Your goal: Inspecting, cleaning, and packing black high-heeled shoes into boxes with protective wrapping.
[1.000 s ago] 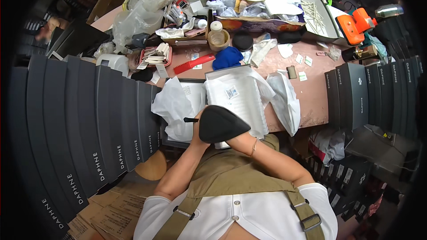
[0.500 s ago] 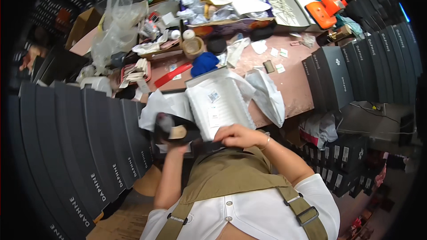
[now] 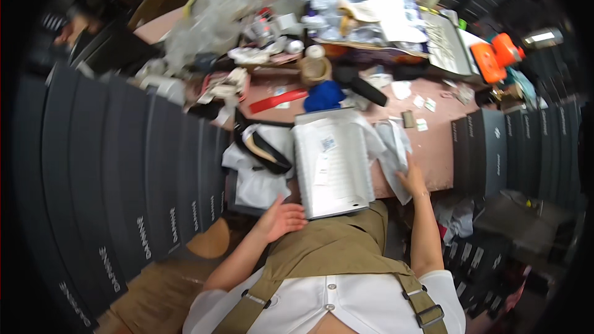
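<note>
An open shoe box [image 3: 337,179], white inside with a patterned label and a paper slip, rests in front of me, its near edge at my lap. My left hand [image 3: 281,218] is empty, fingers stretched out beside the box's near left corner. Left of the box, a black shoe [image 3: 265,151] with a beige insole lies on crumpled white tissue paper [image 3: 257,185]. On the box's right, my right hand [image 3: 413,178] grips the edge of a white paper-wrapped bundle [image 3: 391,151]. What the paper wraps is hidden.
Stacked dark shoe boxes [image 3: 130,167] wall the left side; more boxes [image 3: 495,148] stand at right. Behind lie a red strip [image 3: 278,100], a blue cloth [image 3: 325,96], small cards and crowded trays. An orange tool [image 3: 495,59] sits at far right.
The black shoe has left my left hand and lies on the tissue paper. My right hand has moved from the box's near edge to the wrapped bundle. The whole view has shifted.
</note>
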### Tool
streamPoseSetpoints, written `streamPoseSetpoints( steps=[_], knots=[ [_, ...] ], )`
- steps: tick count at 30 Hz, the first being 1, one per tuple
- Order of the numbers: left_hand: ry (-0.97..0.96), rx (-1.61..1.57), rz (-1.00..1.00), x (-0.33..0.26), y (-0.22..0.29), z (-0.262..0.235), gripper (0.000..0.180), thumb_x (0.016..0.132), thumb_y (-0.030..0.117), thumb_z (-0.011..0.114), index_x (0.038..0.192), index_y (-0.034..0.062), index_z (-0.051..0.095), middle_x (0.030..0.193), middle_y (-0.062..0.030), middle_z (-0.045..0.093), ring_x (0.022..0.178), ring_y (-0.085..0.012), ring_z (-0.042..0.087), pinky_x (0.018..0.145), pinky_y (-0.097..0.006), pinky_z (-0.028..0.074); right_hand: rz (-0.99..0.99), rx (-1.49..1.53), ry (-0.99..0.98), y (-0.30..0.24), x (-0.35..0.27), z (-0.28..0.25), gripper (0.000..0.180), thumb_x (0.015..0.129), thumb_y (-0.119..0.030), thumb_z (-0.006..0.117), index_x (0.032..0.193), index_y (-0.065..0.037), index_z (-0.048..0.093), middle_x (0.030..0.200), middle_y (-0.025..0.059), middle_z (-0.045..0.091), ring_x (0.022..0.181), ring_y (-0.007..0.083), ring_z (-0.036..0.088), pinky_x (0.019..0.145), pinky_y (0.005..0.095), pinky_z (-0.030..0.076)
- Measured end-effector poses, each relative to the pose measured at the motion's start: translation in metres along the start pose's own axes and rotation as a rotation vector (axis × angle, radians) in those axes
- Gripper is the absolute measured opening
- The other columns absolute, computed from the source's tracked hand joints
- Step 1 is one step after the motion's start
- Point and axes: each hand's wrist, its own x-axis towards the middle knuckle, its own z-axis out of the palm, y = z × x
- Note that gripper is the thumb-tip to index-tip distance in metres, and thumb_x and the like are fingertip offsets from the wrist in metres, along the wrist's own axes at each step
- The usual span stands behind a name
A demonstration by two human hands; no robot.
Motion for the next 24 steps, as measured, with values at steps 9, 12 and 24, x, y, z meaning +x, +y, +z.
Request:
streamPoseSetpoints(
  steps=[9,12,24],
  knots=[
    [-0.167,0.568,0.439,0.036,-0.012,0.113,0.060,0.096,0.043,0.048,0.138,0.0035,0.034,0.132,-0.0109,0.042,0.125,-0.0173,0.041,0.102,-0.033,0.036,-0.044,1.111,0.341,-0.129,-0.077,-0.046,0.031,0.096,-0.020,0.050,0.113,0.005,0.055,0.103,0.0070,0.061,0.090,0.0124,0.056,0.079,0.0273,0.045],
    [-0.236,0.268,0.470,0.041,-0.024,0.160,0.064,0.096,0.050,0.043,0.141,0.0066,0.031,0.134,-0.0080,0.042,0.125,-0.0156,0.041,0.103,-0.033,0.035,-0.150,1.106,0.418,-0.173,-0.099,-0.016,0.042,0.098,-0.028,0.048,0.123,0.005,0.049,0.114,0.0081,0.057,0.100,0.0153,0.053,0.087,0.0296,0.042],
    [-0.038,0.324,0.706,0.029,-0.003,0.025,0.051,0.091,0.043,0.054,0.117,-0.0011,0.058,0.106,-0.0073,0.065,0.099,-0.0101,0.057,0.083,-0.027,0.045,-0.364,0.626,0.088,-0.182,-0.116,-0.096,0.042,0.079,-0.021,0.070,0.114,-0.001,0.059,0.114,0.0141,0.060,0.108,0.0265,0.057,0.091,0.0361,0.044]
  ],
)
